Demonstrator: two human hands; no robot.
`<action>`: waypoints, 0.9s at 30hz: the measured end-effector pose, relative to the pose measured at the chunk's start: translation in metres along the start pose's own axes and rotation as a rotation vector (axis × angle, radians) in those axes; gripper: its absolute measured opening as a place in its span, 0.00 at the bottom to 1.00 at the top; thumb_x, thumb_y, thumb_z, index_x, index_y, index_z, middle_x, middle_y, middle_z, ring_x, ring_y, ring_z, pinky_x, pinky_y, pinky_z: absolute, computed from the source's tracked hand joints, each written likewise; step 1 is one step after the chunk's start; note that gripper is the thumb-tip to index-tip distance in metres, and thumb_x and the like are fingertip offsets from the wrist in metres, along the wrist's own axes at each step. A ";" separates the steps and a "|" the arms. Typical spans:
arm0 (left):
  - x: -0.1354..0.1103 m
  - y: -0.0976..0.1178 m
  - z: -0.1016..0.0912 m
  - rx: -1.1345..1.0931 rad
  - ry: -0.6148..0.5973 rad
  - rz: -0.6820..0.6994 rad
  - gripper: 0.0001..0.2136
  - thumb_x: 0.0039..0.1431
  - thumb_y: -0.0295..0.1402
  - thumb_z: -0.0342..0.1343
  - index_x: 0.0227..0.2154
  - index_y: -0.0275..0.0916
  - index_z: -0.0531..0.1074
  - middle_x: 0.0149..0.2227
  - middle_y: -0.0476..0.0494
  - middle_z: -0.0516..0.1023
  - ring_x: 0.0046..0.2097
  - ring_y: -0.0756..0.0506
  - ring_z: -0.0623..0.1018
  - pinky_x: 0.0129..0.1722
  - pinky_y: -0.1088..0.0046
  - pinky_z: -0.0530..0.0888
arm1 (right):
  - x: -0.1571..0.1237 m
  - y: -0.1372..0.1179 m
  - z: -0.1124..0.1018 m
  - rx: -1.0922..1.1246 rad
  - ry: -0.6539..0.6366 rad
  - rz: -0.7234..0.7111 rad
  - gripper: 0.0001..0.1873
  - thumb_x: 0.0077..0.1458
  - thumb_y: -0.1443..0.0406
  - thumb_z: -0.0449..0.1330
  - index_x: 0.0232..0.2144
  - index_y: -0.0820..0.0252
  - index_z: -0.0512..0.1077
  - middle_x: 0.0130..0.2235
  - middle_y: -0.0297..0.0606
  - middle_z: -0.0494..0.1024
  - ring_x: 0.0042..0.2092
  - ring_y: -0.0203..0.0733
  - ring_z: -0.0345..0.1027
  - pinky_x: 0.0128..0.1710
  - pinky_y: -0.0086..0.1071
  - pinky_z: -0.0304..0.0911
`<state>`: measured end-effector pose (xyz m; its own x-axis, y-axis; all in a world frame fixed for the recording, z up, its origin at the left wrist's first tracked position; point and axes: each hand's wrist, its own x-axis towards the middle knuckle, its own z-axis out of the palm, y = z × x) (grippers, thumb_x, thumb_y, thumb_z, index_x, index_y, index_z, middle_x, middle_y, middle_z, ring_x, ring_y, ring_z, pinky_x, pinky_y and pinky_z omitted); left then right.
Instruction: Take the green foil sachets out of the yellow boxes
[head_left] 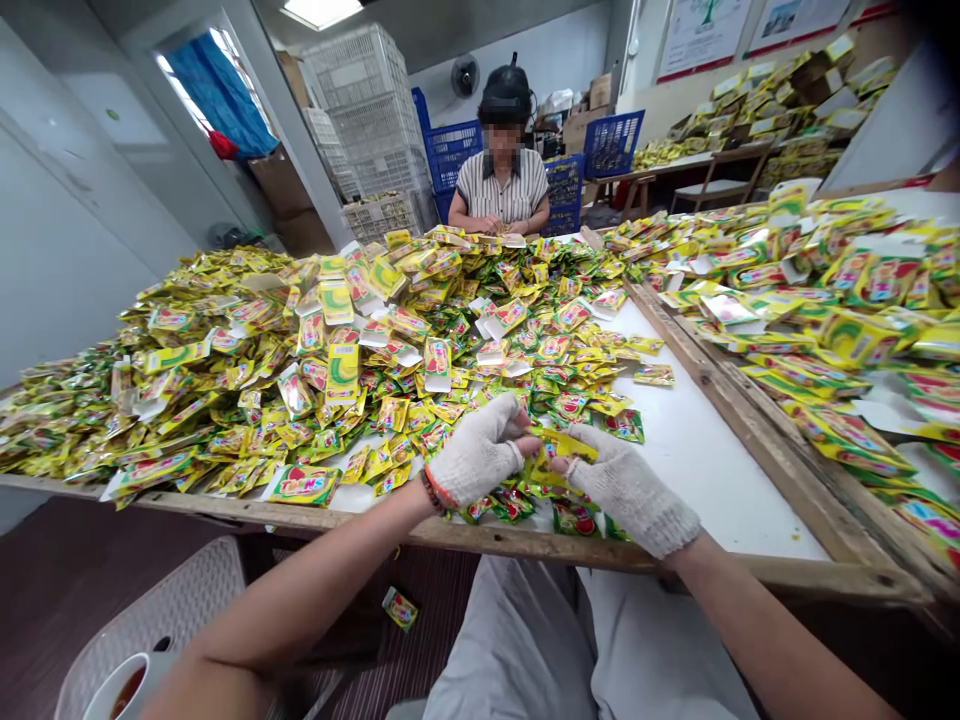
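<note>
In the head view, my left hand (480, 455) and my right hand (626, 485) wear white knitted gloves with bare fingertips. Between them they pinch yellow packets (555, 455) just above the table's front edge; how many packets is hard to make out. Beneath my hands lie green and yellow sachets (574, 518) on the white tabletop (697, 470). Beyond them spreads a large heap of sachets mixed with small printed boxes, such as an upright yellow box (343, 374) and a box (304, 485) near the front edge.
A wooden divider (720, 385) separates a second heap of boxes (847, 360) on the right. Across the table sits a person (502, 180). White crates (367, 110) and blue crates (454, 155) stand behind. A cup (124, 685) rests on a chair (165, 610) at lower left.
</note>
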<state>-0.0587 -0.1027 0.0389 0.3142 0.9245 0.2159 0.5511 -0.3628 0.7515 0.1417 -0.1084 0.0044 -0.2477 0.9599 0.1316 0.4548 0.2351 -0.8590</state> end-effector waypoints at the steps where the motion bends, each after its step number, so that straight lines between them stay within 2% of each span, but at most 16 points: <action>1: 0.010 -0.008 -0.011 0.180 -0.011 0.065 0.09 0.55 0.30 0.52 0.40 0.39 0.67 0.36 0.45 0.74 0.37 0.48 0.74 0.38 0.72 0.70 | 0.002 0.003 -0.001 -0.023 0.028 0.007 0.22 0.49 0.56 0.60 0.45 0.61 0.72 0.43 0.45 0.79 0.41 0.49 0.73 0.41 0.40 0.69; 3: 0.034 -0.030 -0.039 0.603 -0.039 0.133 0.16 0.55 0.26 0.51 0.47 0.41 0.68 0.48 0.37 0.72 0.50 0.41 0.72 0.49 0.61 0.67 | 0.004 0.010 -0.002 -0.043 0.102 0.007 0.22 0.49 0.55 0.61 0.45 0.60 0.73 0.45 0.46 0.78 0.45 0.51 0.72 0.44 0.43 0.68; 6: 0.069 -0.068 -0.081 1.037 -0.069 0.088 0.20 0.56 0.24 0.49 0.51 0.48 0.68 0.62 0.35 0.59 0.63 0.35 0.59 0.59 0.47 0.53 | 0.007 0.018 -0.001 -0.034 0.148 0.019 0.21 0.50 0.54 0.60 0.43 0.59 0.74 0.42 0.43 0.79 0.44 0.51 0.73 0.43 0.42 0.68; 8: 0.085 -0.090 -0.100 1.191 -0.156 0.033 0.17 0.57 0.28 0.52 0.49 0.48 0.69 0.65 0.36 0.53 0.65 0.32 0.53 0.60 0.43 0.46 | 0.008 0.019 0.001 -0.020 0.151 0.038 0.20 0.51 0.54 0.58 0.43 0.59 0.73 0.41 0.43 0.80 0.42 0.49 0.73 0.41 0.40 0.69; 10: 0.095 -0.103 -0.112 1.273 -0.240 0.043 0.15 0.57 0.31 0.53 0.47 0.46 0.71 0.66 0.37 0.52 0.66 0.32 0.51 0.60 0.43 0.43 | 0.009 0.019 0.001 -0.017 0.161 0.048 0.21 0.51 0.54 0.58 0.44 0.60 0.73 0.42 0.43 0.79 0.43 0.49 0.73 0.41 0.38 0.68; 12: 0.099 -0.105 -0.119 1.321 -0.280 0.104 0.15 0.55 0.31 0.53 0.47 0.43 0.71 0.65 0.36 0.53 0.65 0.32 0.52 0.60 0.44 0.44 | 0.008 0.019 0.001 -0.017 0.170 0.047 0.20 0.52 0.55 0.58 0.43 0.60 0.73 0.42 0.43 0.79 0.43 0.48 0.73 0.42 0.38 0.68; 14: 0.097 -0.096 -0.121 1.339 -0.270 0.141 0.19 0.51 0.30 0.56 0.48 0.40 0.69 0.62 0.33 0.59 0.63 0.32 0.57 0.59 0.45 0.46 | 0.007 0.019 -0.001 0.010 0.169 0.043 0.19 0.52 0.56 0.58 0.43 0.60 0.73 0.41 0.42 0.79 0.42 0.46 0.73 0.40 0.36 0.68; 17: 0.080 -0.066 -0.111 1.287 -0.214 0.087 0.24 0.46 0.33 0.58 0.49 0.35 0.66 0.48 0.33 0.72 0.52 0.35 0.69 0.57 0.49 0.54 | 0.004 0.017 -0.003 0.111 0.181 0.034 0.17 0.52 0.55 0.59 0.40 0.59 0.73 0.38 0.40 0.79 0.37 0.43 0.72 0.35 0.33 0.68; 19: 0.060 -0.041 -0.093 1.217 -0.166 0.052 0.23 0.46 0.37 0.58 0.47 0.35 0.66 0.41 0.36 0.73 0.45 0.37 0.72 0.52 0.55 0.62 | 0.002 0.013 -0.003 0.202 0.216 0.034 0.17 0.52 0.53 0.60 0.36 0.59 0.73 0.35 0.38 0.79 0.33 0.40 0.71 0.32 0.31 0.67; 21: 0.036 -0.018 -0.067 1.161 -0.082 0.080 0.26 0.47 0.41 0.58 0.49 0.37 0.64 0.44 0.35 0.71 0.46 0.36 0.71 0.46 0.59 0.65 | 0.000 0.009 -0.002 0.321 0.272 0.041 0.17 0.51 0.51 0.60 0.34 0.59 0.72 0.33 0.37 0.77 0.31 0.38 0.69 0.30 0.30 0.67; 24: 0.003 0.005 -0.028 1.066 -0.031 0.070 0.28 0.43 0.42 0.62 0.48 0.39 0.64 0.45 0.37 0.68 0.46 0.37 0.69 0.43 0.62 0.67 | -0.006 0.002 0.003 0.465 0.335 0.055 0.19 0.50 0.51 0.61 0.37 0.59 0.71 0.35 0.37 0.77 0.32 0.37 0.70 0.30 0.30 0.68; 27: -0.017 0.018 -0.003 0.940 -0.005 0.059 0.25 0.44 0.43 0.61 0.45 0.39 0.64 0.45 0.38 0.68 0.44 0.38 0.69 0.42 0.62 0.69 | -0.015 0.000 0.006 0.419 0.307 0.072 0.21 0.50 0.51 0.61 0.40 0.59 0.71 0.37 0.38 0.78 0.33 0.38 0.71 0.31 0.32 0.70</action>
<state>-0.0569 -0.1241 0.0505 0.3634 0.9019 0.2336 0.9315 -0.3564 -0.0728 0.1402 -0.1236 -0.0001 0.0620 0.9867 0.1499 0.0642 0.1460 -0.9872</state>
